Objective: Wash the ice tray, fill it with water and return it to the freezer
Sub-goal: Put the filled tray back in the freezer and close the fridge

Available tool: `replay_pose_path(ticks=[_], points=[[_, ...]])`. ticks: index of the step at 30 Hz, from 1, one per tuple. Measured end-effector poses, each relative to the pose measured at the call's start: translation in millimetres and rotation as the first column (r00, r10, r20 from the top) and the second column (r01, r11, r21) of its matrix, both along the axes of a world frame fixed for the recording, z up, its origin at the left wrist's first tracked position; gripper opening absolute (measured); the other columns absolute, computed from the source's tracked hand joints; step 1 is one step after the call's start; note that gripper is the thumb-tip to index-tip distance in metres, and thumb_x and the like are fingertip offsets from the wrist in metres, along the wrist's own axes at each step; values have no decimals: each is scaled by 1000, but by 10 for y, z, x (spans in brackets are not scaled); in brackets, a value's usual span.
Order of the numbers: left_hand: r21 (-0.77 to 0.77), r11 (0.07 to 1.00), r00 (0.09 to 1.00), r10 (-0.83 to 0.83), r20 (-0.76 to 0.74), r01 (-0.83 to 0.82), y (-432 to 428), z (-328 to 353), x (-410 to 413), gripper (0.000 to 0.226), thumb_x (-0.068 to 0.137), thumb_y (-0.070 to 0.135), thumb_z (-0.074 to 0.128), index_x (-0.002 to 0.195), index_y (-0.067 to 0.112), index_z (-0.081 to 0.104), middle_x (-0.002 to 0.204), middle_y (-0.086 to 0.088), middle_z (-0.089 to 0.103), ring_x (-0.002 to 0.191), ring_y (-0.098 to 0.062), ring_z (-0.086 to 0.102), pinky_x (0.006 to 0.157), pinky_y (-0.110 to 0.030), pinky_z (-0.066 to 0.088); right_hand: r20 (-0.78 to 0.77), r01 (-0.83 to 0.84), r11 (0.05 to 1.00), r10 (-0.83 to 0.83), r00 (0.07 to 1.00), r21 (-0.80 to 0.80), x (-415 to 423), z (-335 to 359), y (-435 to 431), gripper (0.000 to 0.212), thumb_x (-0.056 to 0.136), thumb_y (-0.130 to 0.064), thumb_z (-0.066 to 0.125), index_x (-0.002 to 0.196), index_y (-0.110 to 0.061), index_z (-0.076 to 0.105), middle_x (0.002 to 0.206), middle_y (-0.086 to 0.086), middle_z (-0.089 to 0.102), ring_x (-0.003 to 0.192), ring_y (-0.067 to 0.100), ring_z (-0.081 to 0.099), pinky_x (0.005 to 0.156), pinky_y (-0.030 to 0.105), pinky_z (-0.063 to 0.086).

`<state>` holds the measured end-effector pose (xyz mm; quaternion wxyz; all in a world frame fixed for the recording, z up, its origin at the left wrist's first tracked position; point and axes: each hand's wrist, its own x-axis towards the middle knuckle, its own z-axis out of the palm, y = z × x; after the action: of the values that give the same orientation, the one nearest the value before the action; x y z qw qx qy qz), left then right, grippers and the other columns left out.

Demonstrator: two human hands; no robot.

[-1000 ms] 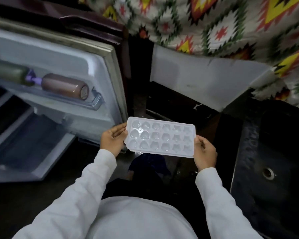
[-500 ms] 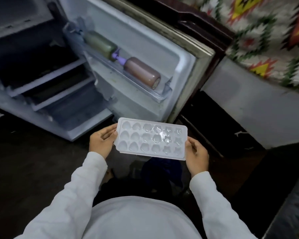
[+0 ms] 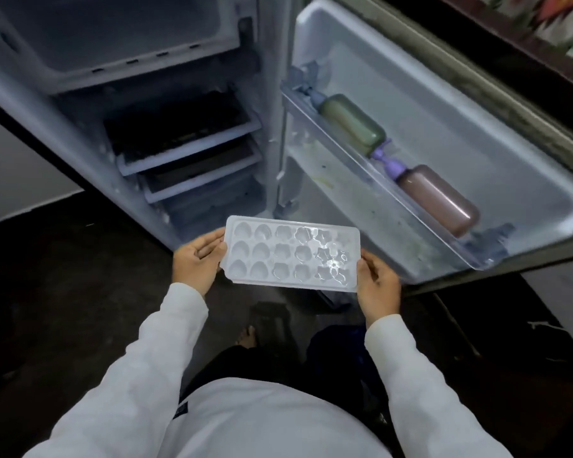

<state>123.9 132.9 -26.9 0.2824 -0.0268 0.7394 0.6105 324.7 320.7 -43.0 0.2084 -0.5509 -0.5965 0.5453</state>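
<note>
A white plastic ice tray (image 3: pixel 291 252) with shaped cells is held level in front of the open fridge. Its right-hand cells glint as if wet. My left hand (image 3: pixel 197 262) grips the tray's left end. At the right end my right hand (image 3: pixel 376 285) holds the edge between thumb and fingers. The freezer compartment (image 3: pixel 113 38) stands open at the top left, above the dark shelves (image 3: pixel 182 140).
The fridge door (image 3: pixel 444 127) is swung open to the right, with a green bottle (image 3: pixel 353 122) and a brown bottle (image 3: pixel 440 200) lying in its rack. Dark floor (image 3: pixel 63 309) lies below. A patterned cloth (image 3: pixel 563 24) shows at the top right.
My view has swung left from the sink and cloth towards the fridge interior. Both hands have kept their hold on the tray and carried it closer to the fridge.
</note>
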Motion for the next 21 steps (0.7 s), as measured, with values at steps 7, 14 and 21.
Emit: replay_pose_path(ticks=[7, 14, 21], points=[[48, 991, 992, 127, -17, -126, -219, 52, -806, 24, 93, 4, 65, 110, 20, 72, 102, 6, 75, 94, -9, 73, 74, -24, 60, -84, -60, 998, 58, 995, -14, -1115, 16, -29, 24, 96, -18, 56, 117, -23, 68, 114, -8, 69, 108, 12, 64, 101, 36, 49], [99, 962, 965, 260, -40, -255, -205, 104, -1542, 23, 93, 3, 65, 113, 14, 71, 110, -3, 74, 103, -16, 71, 89, -34, 58, -194, -120, 992, 113, 975, -26, -2108, 46, 100, 24, 96, -19, 57, 117, -23, 68, 114, -9, 70, 109, 12, 65, 95, 31, 52], [193, 913, 923, 378, -74, -359, -80, 188, -2145, 24, 93, 4, 65, 115, 12, 69, 110, -3, 75, 102, -16, 72, 78, -23, 59, -279, -241, 970, 243, 929, 43, -3057, 162, 449, 27, 97, -17, 54, 120, -15, 66, 116, -2, 70, 111, 15, 64, 102, 39, 49]])
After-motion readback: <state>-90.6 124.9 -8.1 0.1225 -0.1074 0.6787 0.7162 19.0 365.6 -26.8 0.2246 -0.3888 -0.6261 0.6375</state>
